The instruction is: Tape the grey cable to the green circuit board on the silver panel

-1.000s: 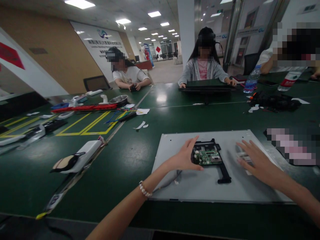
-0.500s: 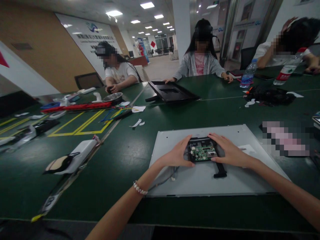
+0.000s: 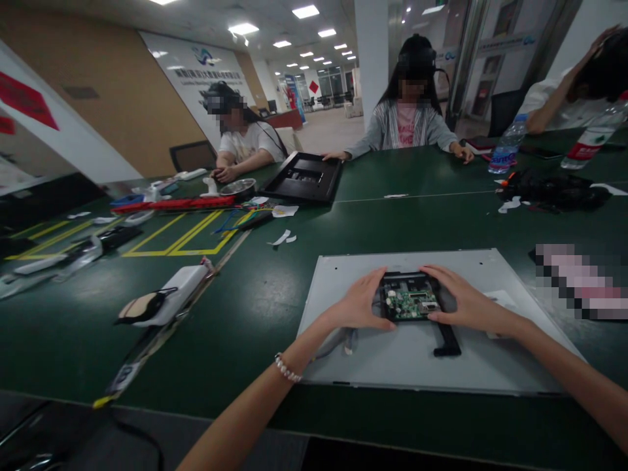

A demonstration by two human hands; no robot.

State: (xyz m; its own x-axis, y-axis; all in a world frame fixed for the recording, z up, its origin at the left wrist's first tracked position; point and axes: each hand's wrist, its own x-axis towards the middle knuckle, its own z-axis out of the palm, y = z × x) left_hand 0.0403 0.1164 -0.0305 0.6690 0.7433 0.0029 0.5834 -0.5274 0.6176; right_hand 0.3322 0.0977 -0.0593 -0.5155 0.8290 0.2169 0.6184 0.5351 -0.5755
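Observation:
A grey metal monitor panel (image 3: pixel 392 366) lies flat on the green table in front of me. On it sits a black module holding a green circuit board (image 3: pixel 411 303), with a black arm (image 3: pixel 447 340) running down from it. My left hand (image 3: pixel 357 305) grips the module's left side, thumb along its lower edge. My right hand (image 3: pixel 466 304) grips its right side in the same way. A thin cable (image 3: pixel 338 343) trails off the panel under my left wrist.
A black monitor back cover (image 3: pixel 305 178) lies across the table by a seated person. Tools, cables and a metal bowl (image 3: pixel 237 188) sit at the left. A white device (image 3: pixel 161 301) lies nearer left. Water bottles (image 3: pixel 505 152) and black parts (image 3: pixel 554 190) stand at the right.
My right hand came in from the panel's right side and closed on the module. The person opposite lifted a black cover and moved it to the left.

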